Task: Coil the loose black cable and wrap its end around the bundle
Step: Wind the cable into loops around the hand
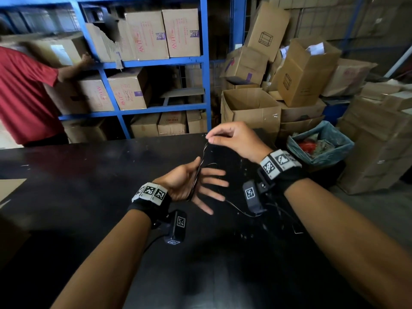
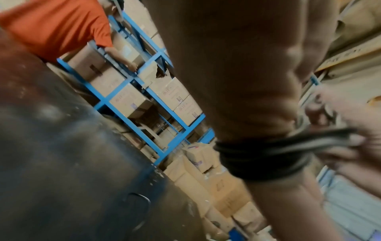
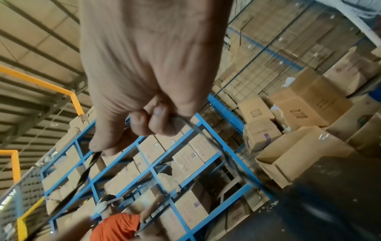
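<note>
left hand (image 1: 189, 186): fingers spread, thin black cable (image 1: 196, 179) looped around the palm.
right hand (image 1: 234, 139): cable pinched above black counter (image 1: 78, 186).

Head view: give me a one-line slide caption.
Left hand, fingers spread, carries black cable loops while the right hand pinches the strand above a black table.

Warehouse or stockroom: blue steel racking (image 1: 205, 63) loaded with cardboard cartons (image 1: 180, 32), more cartons stacked loose beside it.

The black cable (image 1: 239, 211) slips under the right wrist camera (image 1: 254, 197), its end hidden.
</note>
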